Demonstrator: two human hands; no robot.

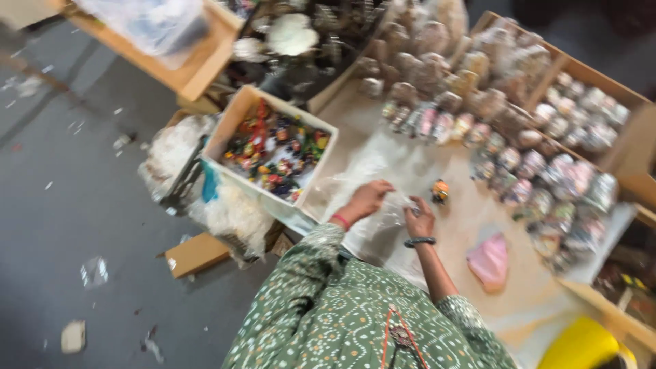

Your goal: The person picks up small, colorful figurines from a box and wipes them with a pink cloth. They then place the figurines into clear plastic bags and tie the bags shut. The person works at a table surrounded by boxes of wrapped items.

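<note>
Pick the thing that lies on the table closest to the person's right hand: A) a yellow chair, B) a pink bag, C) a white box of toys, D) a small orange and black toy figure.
D: the small orange and black toy figure stands on the table just beyond the right hand, nearer than the pink bag.

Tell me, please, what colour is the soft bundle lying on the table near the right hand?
Pink. The bundle shows best in the head view.
</note>
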